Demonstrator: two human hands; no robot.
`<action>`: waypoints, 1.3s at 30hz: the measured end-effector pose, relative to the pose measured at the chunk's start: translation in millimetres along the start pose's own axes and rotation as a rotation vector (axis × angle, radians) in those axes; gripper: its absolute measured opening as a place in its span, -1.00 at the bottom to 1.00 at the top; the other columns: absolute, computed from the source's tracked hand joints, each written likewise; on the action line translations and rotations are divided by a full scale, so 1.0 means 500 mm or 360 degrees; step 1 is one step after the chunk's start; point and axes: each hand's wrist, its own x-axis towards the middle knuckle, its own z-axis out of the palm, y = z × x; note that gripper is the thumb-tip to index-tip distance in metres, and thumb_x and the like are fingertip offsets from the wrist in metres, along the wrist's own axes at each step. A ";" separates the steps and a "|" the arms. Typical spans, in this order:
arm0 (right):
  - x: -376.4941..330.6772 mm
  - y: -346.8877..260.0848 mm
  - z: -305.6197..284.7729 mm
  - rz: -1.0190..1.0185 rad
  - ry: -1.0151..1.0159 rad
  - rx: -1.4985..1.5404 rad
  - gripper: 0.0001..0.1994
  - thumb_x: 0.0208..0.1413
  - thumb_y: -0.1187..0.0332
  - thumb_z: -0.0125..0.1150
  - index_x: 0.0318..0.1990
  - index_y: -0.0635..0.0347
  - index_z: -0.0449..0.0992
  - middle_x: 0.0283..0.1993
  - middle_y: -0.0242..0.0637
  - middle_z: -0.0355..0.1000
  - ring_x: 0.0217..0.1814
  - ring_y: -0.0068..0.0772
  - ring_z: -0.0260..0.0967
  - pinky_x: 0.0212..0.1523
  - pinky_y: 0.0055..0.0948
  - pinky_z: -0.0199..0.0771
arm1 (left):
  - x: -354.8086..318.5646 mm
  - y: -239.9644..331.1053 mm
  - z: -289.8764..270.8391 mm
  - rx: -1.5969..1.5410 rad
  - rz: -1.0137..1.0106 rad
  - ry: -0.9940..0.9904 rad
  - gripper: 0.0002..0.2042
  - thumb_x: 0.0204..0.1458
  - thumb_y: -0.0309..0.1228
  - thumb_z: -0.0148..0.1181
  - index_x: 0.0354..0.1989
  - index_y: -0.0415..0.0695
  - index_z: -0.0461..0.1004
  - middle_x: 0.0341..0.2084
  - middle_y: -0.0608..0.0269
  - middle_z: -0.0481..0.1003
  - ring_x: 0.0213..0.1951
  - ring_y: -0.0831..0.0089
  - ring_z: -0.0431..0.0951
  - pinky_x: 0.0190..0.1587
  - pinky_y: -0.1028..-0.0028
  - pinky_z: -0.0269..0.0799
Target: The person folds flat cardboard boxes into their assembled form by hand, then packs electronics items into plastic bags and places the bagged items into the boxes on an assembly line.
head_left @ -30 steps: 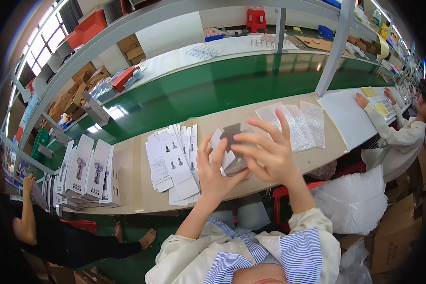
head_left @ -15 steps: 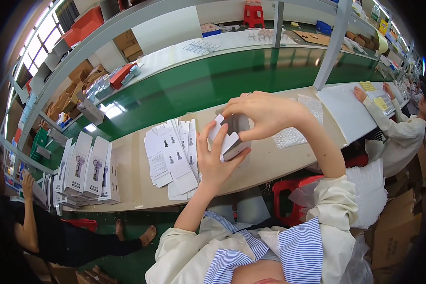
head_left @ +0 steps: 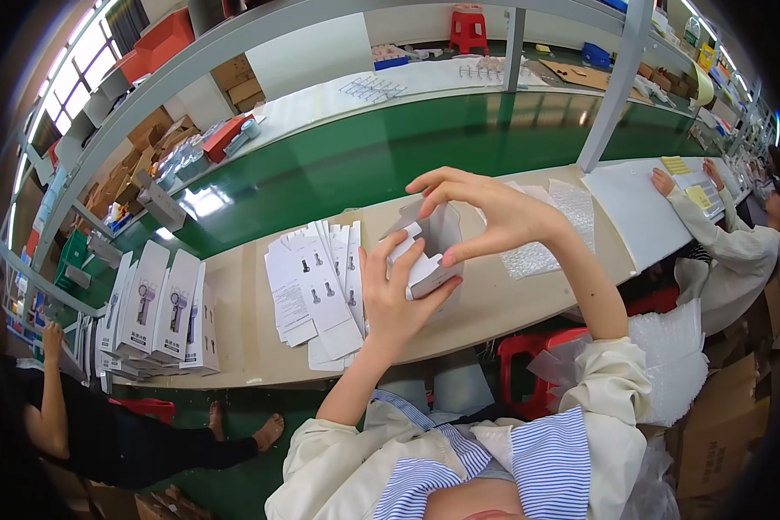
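Observation:
Over the table in front of me, a small white carton point(head_left: 428, 276) is tilted with its end flaps up. My left hand point(head_left: 397, 299) grips it from the near left side, fingers wrapped round its edge. My right hand point(head_left: 485, 212) arches over the far right side, its fingers spread and lifted, the thumb tip by the carton's edge. Between the hands shows a greyish, partly see-through surface point(head_left: 443, 227); whether it is the carton's inside or a bag I cannot tell. Left of my hands lie flat printed white cartons point(head_left: 325, 290) in an overlapping pile.
Several filled-out white boxes point(head_left: 178, 308) stand at the table's left end. Bubble wrap sheets point(head_left: 572, 212) lie to the right. A grey metal post point(head_left: 614, 95) rises behind the table. Co-workers sit at right point(head_left: 719, 234) and left point(head_left: 69, 416). A red stool point(head_left: 529, 368) stands close by.
My right hand's fingers have come up off the carton's far edge and spread, the thumb staying near it. My left hand keeps its hold.

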 end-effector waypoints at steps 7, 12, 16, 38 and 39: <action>0.029 -0.016 0.012 0.0282 -0.0150 -0.0082 -0.63 -0.15 0.32 0.36 -0.13 0.12 0.46 -0.21 -0.32 0.45 -0.09 -0.38 0.37 -0.08 -0.37 0.35 | -0.005 0.010 0.011 -0.0179 -0.0132 0.0265 -0.35 -0.41 -0.31 0.51 -0.05 -0.16 0.37 -0.01 0.06 0.32 -0.04 0.09 0.40 0.04 0.11 0.28; 0.025 -0.007 0.019 0.0291 -0.0123 0.0010 -0.62 -0.13 0.35 0.34 -0.08 0.09 0.46 -0.38 -0.37 0.48 -0.25 -0.42 0.43 -0.23 -0.39 0.40 | 0.011 0.000 -0.017 -0.0041 -0.0117 -0.0034 -0.37 -0.30 -0.27 0.44 0.02 -0.16 0.35 0.00 0.12 0.35 0.00 0.14 0.40 0.16 -0.03 0.06; 0.021 -0.012 0.018 0.0379 -0.0132 0.0060 -0.63 -0.13 0.37 0.33 -0.09 0.09 0.48 -0.36 -0.35 0.47 -0.33 -0.43 0.44 -0.29 -0.39 0.41 | 0.014 -0.008 -0.018 -0.0065 -0.0113 -0.0157 -0.44 -0.22 -0.26 0.36 0.01 -0.16 0.37 -0.03 0.16 0.40 0.02 0.16 0.40 0.18 -0.06 -0.02; -0.031 -0.013 0.030 -0.0038 0.0175 0.0128 -0.79 -0.17 0.43 0.38 -0.35 0.18 0.48 -0.14 -0.23 0.41 -0.17 -0.33 0.40 -0.16 -0.43 0.45 | 0.087 -0.046 -0.056 -0.0692 0.0117 -0.0869 -0.62 -0.22 -0.34 0.34 -0.19 -0.12 0.39 0.11 -0.02 0.18 0.10 0.01 0.27 0.09 0.14 0.24; -0.028 -0.011 0.030 -0.0061 0.0177 0.0154 -0.80 -0.17 0.42 0.38 -0.38 0.18 0.46 -0.15 -0.23 0.42 -0.17 -0.34 0.40 -0.18 -0.44 0.44 | 0.083 -0.048 -0.052 -0.0695 0.0121 -0.0872 -0.62 -0.22 -0.34 0.34 -0.19 -0.12 0.39 0.11 -0.02 0.18 0.10 0.01 0.27 0.09 0.14 0.24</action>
